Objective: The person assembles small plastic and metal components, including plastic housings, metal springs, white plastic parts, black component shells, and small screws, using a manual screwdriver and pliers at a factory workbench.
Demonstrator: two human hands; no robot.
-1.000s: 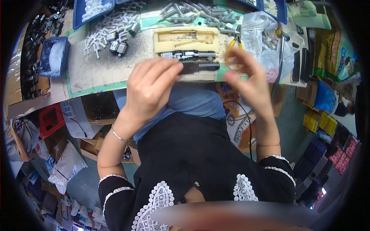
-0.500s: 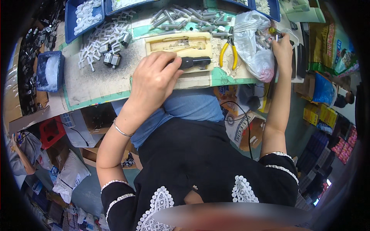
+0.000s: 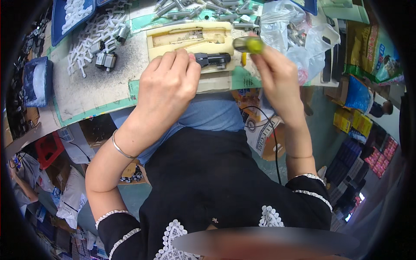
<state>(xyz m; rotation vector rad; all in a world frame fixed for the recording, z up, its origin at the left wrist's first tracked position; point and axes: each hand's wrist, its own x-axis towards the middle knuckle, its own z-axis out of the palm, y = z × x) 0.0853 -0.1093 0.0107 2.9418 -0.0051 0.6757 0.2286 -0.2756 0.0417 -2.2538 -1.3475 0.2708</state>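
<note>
A black, elongated plastic housing (image 3: 214, 60) lies along the front of a cream moulded block (image 3: 190, 37). Over its left end is my left hand (image 3: 168, 84), its fingers closed on the housing and pressing it against the block. My right hand (image 3: 277, 71) pinches a short object with a yellow-green end and a dark, metallic-looking part (image 3: 248, 44), smeared by motion. This object hovers just above the block's right end, apart from the housing. Below it a bit of a yellow plier handle (image 3: 243, 59) shows; the rest of the pliers is hidden.
Small motors (image 3: 105, 60) and many white plastic pieces (image 3: 82, 47) lie at left, near blue trays (image 3: 37, 82). Grey tubes (image 3: 186, 13) are heaped behind the block. A clear plastic bag (image 3: 277, 21) with small parts lies at right. The table's front edge (image 3: 104, 113) runs before my lap.
My right hand has come left from beside the plastic bag to the block's right end, bringing the yellow-green-ended object. My left hand stays on the housing. The whole view has shifted slightly.
</note>
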